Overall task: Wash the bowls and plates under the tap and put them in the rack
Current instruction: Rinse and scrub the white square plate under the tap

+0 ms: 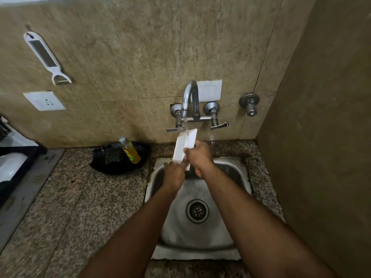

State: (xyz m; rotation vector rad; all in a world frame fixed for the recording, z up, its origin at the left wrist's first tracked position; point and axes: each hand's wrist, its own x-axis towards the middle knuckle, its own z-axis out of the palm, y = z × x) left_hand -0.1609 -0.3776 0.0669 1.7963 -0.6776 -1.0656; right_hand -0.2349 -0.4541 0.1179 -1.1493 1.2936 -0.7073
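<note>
A white rectangular plate (183, 145) is held tilted on edge above the steel sink (226, 233), and water from the chrome tap (189, 99) runs onto its upper end. My right hand (199, 157) grips the plate's right edge with curled fingers. My left hand (173, 175) holds the plate's lower end from below; its fingers are mostly hidden behind the plate. At the far left a black rack (19, 157) holds white dishes (10, 167).
A black dish (120, 159) with a scrubber and a yellow soap bottle (130, 150) sits left of the sink on the speckled granite counter (70, 207). A wall stands close on the right. A white peeler (47, 57) and a socket (45, 101) are on the back wall.
</note>
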